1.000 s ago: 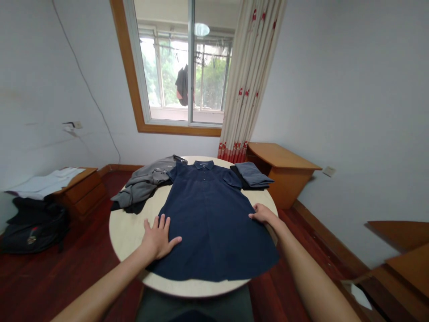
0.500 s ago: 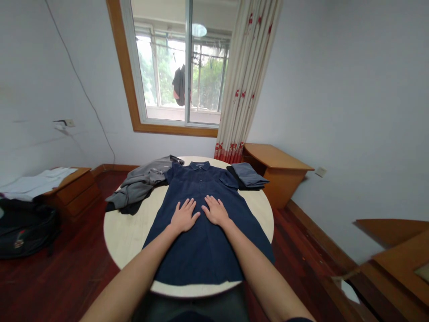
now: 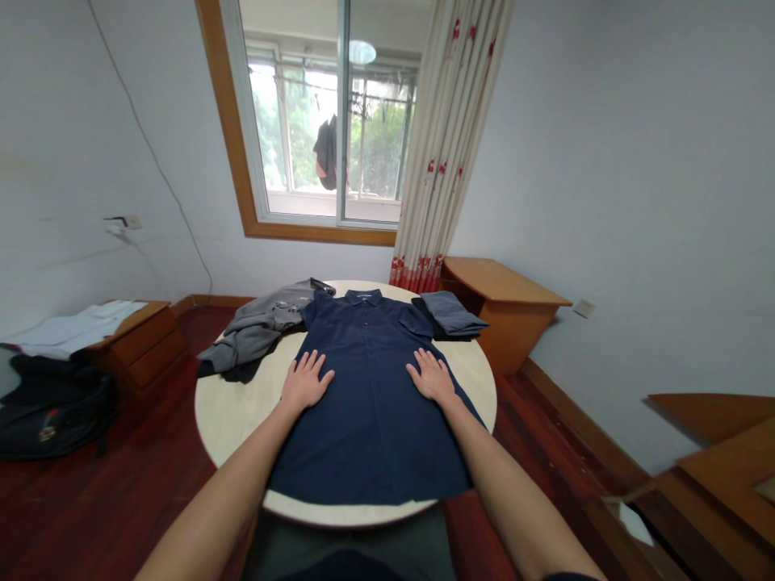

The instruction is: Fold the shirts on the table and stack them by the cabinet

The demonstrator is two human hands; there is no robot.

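Observation:
A navy polo shirt (image 3: 369,428) lies spread face up on a round, pale table (image 3: 227,420), its collar toward the window and its hem near me. My left hand (image 3: 307,381) rests flat on the shirt's left edge, fingers apart. Over on the right side edge, my right hand (image 3: 431,374) presses flat with its fingers stretched out. Neither hand grips the fabric. The short sleeves lie out to both sides near the collar.
A rumpled grey garment heap (image 3: 260,327) lies at the table's left. Folded dark clothes (image 3: 454,313) sit at its right rear. Behind stands a wooden desk (image 3: 508,282). A black bag (image 3: 54,407) rests beside a small cabinet (image 3: 148,343) at left.
My hands have slid apart from the middle of the shirt, the left one toward the left edge, the right one toward the right edge. The shirt's lower part lies slightly shifted.

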